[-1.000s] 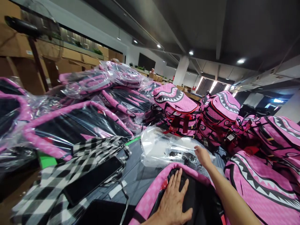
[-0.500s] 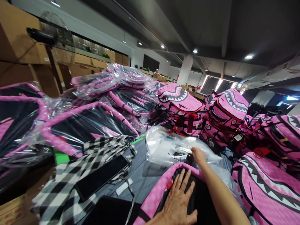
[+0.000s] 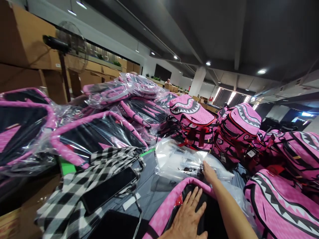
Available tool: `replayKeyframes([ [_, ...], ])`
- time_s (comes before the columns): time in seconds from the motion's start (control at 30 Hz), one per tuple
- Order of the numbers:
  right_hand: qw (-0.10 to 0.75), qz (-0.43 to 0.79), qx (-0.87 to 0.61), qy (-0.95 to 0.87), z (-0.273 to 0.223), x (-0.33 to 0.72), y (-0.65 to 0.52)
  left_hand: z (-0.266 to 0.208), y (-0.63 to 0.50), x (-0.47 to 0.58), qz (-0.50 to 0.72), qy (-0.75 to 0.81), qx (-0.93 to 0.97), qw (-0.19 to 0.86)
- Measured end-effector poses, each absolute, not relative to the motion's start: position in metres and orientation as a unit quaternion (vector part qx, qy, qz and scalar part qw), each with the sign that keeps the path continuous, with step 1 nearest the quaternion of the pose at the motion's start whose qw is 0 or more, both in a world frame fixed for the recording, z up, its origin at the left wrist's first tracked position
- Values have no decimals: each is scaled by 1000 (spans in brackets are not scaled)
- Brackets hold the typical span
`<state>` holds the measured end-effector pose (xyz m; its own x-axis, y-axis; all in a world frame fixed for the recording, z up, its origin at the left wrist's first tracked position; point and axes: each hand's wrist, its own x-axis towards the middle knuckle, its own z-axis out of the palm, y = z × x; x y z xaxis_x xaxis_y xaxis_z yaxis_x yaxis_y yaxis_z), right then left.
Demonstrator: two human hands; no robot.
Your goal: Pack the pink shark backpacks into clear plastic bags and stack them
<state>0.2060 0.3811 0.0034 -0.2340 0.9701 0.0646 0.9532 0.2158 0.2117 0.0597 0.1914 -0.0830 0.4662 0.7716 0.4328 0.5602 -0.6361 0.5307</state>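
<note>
My left hand lies flat with fingers spread on the black back panel of a pink-edged backpack, close in front of me. Beyond the backpack's top edge, my right hand has its fingers drawn together at a stack of clear plastic bags with dark print. My right forearm crosses over the backpack's right side. A black-and-white checked cloth lies to the left, with a dark phone-like slab on it.
Plastic-wrapped backpacks are piled at left and centre. Unwrapped pink backpacks with a shark-mouth print crowd the right. A standing fan and cardboard boxes stand at the back left. A person is far off.
The view has tilted slightly up, so most things sit lower in the picture. My right hand's fingers have shifted slightly on the plastic bags. My left hand stays flat on the backpack.
</note>
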Motion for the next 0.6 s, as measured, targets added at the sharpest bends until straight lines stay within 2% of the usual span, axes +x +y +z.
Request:
replayKeyframes([
  [0.2, 15, 124, 616, 778, 3, 196, 382, -85, 196, 59, 339, 391, 840, 164],
  [0.33, -46, 173, 613, 769, 30, 198, 371, -75, 192, 57, 344, 408, 825, 185],
  [0.43, -72, 215, 587, 778, 54, 218, 332, -69, 190, 52, 408, 420, 777, 233],
  [0.5, -88, 249, 495, 828, 55, 240, 289, -63, 192, 51, 471, 416, 721, 292],
  [0.6, -137, 312, 256, 905, 25, 273, 213, -50, 203, 58, 539, 434, 595, 407],
])
